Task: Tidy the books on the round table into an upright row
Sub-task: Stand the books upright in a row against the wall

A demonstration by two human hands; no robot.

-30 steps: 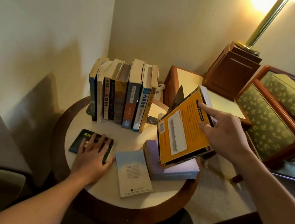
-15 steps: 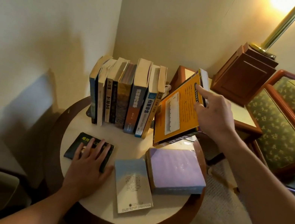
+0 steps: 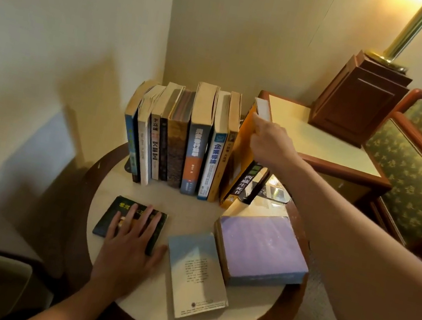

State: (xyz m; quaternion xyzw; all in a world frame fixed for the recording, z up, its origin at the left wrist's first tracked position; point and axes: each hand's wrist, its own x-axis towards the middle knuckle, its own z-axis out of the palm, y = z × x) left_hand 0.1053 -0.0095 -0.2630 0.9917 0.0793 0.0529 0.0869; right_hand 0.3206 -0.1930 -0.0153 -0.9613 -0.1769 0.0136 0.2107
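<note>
So the orange book [image 3: 243, 148] is basically in the row now. A second ago it was up in the air over the purple book, face toward the camera, and half a second ago it was swinging toward the end of the line. Now it's standing at the right end of the upright row [image 3: 180, 137], leaning left against the thin tan-spined book, bottom edge down on the counter [image 3: 195, 208]. The right hand [image 3: 269, 142] is pinching its top corner, fingers curled over the top edge. Something dark, maybe a bookend, sits just right of the book's base, but I can't tell exactly what it is.

The left hand [image 3: 130, 241] hasn't budged: flat, fingers spread, resting on the small dark book [image 3: 131, 220] lying at the front left.

What that means: one more in the row, three left lying flat. That's the dark one under the left hand, the pale blue paperback [image 3: 196, 275] in the middle front, and the thick purple book [image 3: 258, 250] just to its right, touching or nearly. I'd guess the orange one needs a nudge upright before letting go or it'll slide.

Containers: none on the counter, no box or tray, just books.
</note>
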